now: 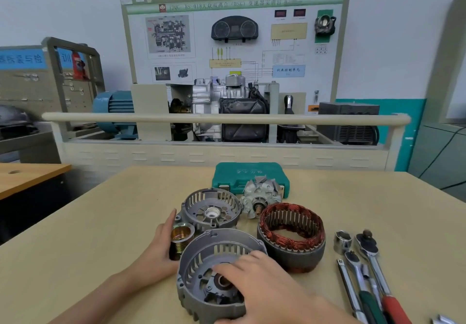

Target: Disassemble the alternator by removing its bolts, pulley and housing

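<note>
The alternator lies in parts on the wooden table. A grey housing half [201, 260] sits nearest me, open side up. My right hand [254, 281] grips its near right rim, fingers reaching into the bowl. My left hand [158, 245] holds the brass-coloured pulley [180, 240] standing just left of that housing. Behind them stands the second housing half [210, 211]. The copper-wound stator [292, 235] is to the right, and the rotor [261, 196] lies behind it.
A green tool case [249, 173] lies shut at the table's far side. Ratchet wrenches [370, 273] and a socket [342, 241] lie at the right. A training bench with a gearbox [227, 102] stands beyond the table.
</note>
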The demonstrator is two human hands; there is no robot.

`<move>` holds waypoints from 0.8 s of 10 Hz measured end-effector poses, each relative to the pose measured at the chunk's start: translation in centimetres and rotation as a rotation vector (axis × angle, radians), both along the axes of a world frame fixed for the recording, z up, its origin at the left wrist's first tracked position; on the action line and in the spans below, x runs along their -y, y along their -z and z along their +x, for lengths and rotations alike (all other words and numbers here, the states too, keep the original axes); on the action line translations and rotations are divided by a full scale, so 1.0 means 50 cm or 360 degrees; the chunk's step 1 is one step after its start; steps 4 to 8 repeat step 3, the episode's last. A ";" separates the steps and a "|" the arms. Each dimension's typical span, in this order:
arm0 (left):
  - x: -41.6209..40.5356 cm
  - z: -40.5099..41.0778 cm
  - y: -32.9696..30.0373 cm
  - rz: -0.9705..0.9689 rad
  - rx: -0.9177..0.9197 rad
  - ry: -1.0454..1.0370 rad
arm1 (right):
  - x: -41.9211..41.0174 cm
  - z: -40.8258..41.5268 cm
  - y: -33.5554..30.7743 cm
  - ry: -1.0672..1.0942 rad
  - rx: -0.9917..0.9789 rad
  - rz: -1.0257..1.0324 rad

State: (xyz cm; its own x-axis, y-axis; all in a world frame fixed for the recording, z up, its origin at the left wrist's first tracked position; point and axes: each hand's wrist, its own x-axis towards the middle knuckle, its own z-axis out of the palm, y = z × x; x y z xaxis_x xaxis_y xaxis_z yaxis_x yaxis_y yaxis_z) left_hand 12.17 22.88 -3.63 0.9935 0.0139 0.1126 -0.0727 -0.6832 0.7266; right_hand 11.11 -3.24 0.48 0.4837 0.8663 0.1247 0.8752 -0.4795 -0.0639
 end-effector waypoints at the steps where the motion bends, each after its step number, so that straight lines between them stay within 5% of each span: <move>1: 0.000 -0.004 -0.006 0.0033 0.0028 -0.0012 | 0.005 0.001 0.004 -0.0012 0.0127 0.0045; 3: -0.009 -0.020 -0.033 -0.0093 0.0083 -0.0011 | 0.031 -0.019 -0.009 0.0049 -0.0324 0.0614; 8: -0.009 -0.020 -0.033 -0.0093 0.0083 -0.0011 | 0.031 -0.019 -0.009 0.0049 -0.0324 0.0614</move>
